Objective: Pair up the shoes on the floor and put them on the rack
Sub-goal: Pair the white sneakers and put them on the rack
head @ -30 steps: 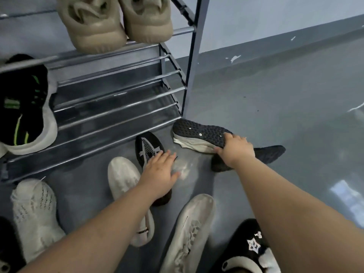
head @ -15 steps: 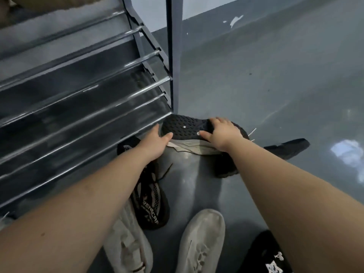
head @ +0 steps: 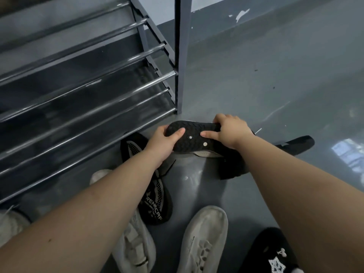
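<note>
Both hands grip one black sneaker, sole turned up, just in front of the rack corner post: left hand closed on one end, right hand on the other, thumbs pressing the tread.

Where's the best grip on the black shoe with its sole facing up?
At the two ends of the black shoe, from either side: it lies sole-up and long, leaving the ends exposed. The left hand already clasps one end, the right hand the other.
</note>
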